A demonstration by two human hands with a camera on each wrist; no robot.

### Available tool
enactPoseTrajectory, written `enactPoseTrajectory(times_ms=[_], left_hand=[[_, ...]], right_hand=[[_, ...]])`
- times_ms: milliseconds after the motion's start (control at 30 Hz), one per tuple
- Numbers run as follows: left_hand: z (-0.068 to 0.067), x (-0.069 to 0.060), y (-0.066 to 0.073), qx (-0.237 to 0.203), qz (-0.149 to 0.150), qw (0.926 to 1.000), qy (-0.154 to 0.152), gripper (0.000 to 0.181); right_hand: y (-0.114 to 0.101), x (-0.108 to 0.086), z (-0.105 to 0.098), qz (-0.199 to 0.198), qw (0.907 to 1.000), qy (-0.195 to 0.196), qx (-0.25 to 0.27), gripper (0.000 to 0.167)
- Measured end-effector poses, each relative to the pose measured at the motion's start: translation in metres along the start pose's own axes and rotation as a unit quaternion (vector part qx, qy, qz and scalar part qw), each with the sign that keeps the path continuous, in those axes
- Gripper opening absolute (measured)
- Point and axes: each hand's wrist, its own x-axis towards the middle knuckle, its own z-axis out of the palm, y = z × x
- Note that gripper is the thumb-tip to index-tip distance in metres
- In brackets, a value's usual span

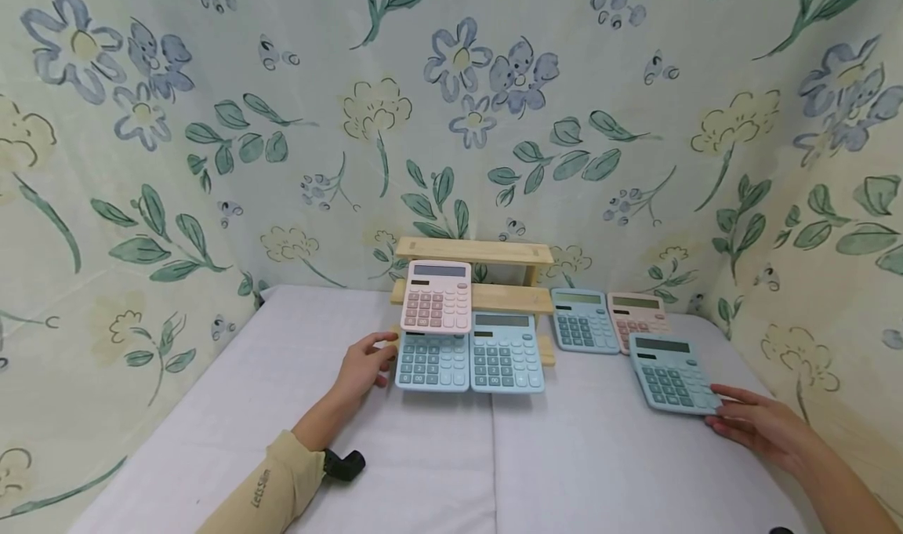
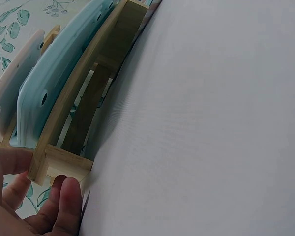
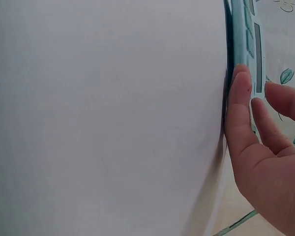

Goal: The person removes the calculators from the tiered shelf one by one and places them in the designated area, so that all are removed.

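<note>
A wooden tiered stand (image 1: 474,250) carries a pink calculator (image 1: 436,297) on a higher tier and two blue calculators (image 1: 436,365), (image 1: 506,354) below. The pink one covers the top of the left blue one. My left hand (image 1: 363,369) is at the stand's left end; in the left wrist view its fingers (image 2: 69,199) close round the lower plank's end (image 2: 39,164). At the right, my right hand (image 1: 762,428) holds another blue calculator (image 1: 673,373) by its right edge. In the right wrist view its fingers (image 3: 240,110) lie along that calculator's side (image 3: 241,39).
Behind the held calculator, a blue calculator (image 1: 584,322) and a pink calculator (image 1: 635,308) lie side by side, right of the stand. White cloth (image 1: 564,471) with a seam covers the table. Floral fabric (image 1: 395,126) hangs at the back and sides.
</note>
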Motion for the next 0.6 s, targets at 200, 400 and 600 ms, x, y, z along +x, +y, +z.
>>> enactPoseTrajectory(times_ms=[200,400,600], left_hand=[[-0.0008,0.0007,-0.0012,0.000,0.004,1.0000,-0.002,0.035],[-0.0020,-0.0003,-0.0005,-0.002,0.003,1.0000,-0.005,0.035],[-0.0014,0.0001,-0.0005,-0.001,0.003,1.0000,-0.005,0.034]], right_hand=[[-0.0016,-0.0012,0.0009,-0.002,0.9997,0.020,-0.013,0.049],[-0.0023,-0.0006,0.0013,-0.007,0.9994,0.015,-0.031,0.085],[-0.0031,-0.0017,0.0005,-0.006,0.9992,0.020,-0.034,0.091]])
